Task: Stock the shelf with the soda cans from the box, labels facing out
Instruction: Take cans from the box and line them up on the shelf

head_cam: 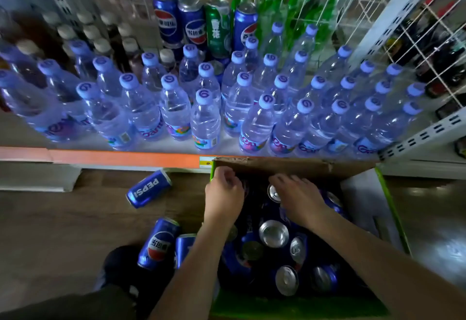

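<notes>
An open cardboard box (297,166) with green edges stands on the floor below the shelf. It holds several blue Pepsi cans (273,234), some upright, some on their sides. My left hand (223,190) reaches into the box's far left corner with its fingers curled downward; what they touch is hidden. My right hand (298,193) lies over the cans at the far side, fingers stretched beside a silver can top (273,193). Three Pepsi cans (167,21) and a green can (218,26) stand upright at the back of the shelf.
Several clear water bottles (205,120) with purple caps fill the front of the shelf, behind its orange edge strip (126,158). Three loose Pepsi cans lie on the wooden floor left of the box: one (148,188) near the shelf, two (158,242) by my knee. A wire rack (428,50) stands to the right.
</notes>
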